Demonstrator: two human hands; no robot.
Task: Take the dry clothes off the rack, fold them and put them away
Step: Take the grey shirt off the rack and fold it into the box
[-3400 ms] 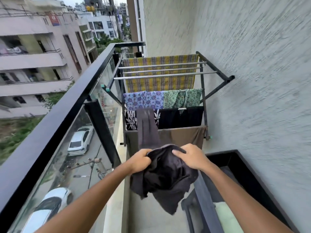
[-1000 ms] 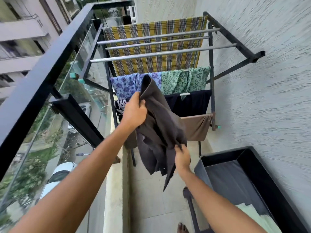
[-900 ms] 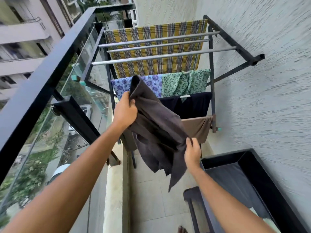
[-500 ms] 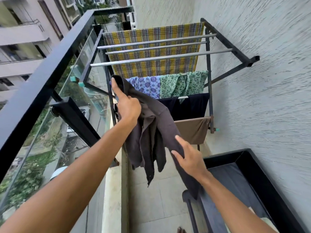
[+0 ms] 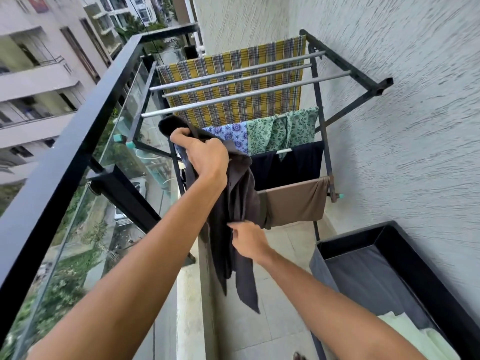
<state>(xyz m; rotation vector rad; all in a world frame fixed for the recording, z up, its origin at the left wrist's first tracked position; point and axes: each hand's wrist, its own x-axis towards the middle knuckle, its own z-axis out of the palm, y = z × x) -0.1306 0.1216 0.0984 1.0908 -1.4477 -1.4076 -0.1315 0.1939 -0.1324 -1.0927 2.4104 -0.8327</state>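
Observation:
My left hand [image 5: 206, 155] is raised in front of the drying rack [image 5: 315, 100] and grips the top of a dark grey garment [image 5: 240, 203], which hangs down loosely. My right hand [image 5: 246, 239] is lower, pinching the garment's front edge about halfway down. On the rack behind hang a yellow checked cloth [image 5: 233, 81], a blue floral cloth [image 5: 232, 133], a green leaf-print cloth [image 5: 283, 129], a navy garment [image 5: 288, 163] and a brown garment [image 5: 296, 201].
A black laundry basket [image 5: 405, 258] stands at the lower right against the textured wall [image 5: 415, 126], with a pale green folded item [image 5: 420, 339] inside. A black railing [image 5: 78, 141] with glass panels runs along the left. The tiled floor [image 5: 275, 307] lies between them.
Both hands lifted the bunched dark garment off the low rail and let it unfurl. My left hand stayed up at its top while my right hand slid to its middle edge.

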